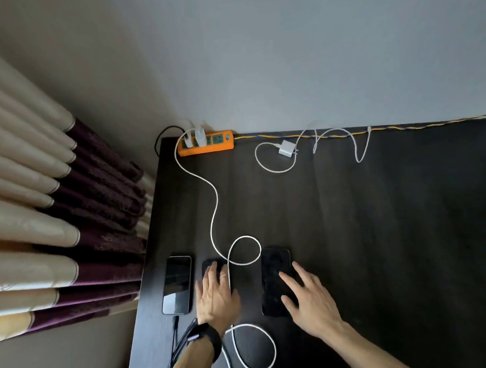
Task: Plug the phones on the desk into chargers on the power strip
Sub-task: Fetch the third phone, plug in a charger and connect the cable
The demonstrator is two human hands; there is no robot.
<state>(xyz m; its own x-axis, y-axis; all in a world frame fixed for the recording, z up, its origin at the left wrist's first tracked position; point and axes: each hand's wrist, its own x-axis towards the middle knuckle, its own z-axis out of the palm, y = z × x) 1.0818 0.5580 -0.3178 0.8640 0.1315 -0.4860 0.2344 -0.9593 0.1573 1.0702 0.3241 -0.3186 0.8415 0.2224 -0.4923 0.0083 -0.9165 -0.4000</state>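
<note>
Under the left hand [214, 295], middle phone [212, 265] mostly hidden, only its far end visible. Left hand flat, fingers spread on it, white cable [213, 211] running beneath from the orange power strip [205, 146]. Right hand [308, 296] spread, fingertips resting on the right phone [273, 281]. Left phone [177, 284] uncovered near the desk [381, 232] edge. Loose charger [286, 148] beside the strip.
</note>
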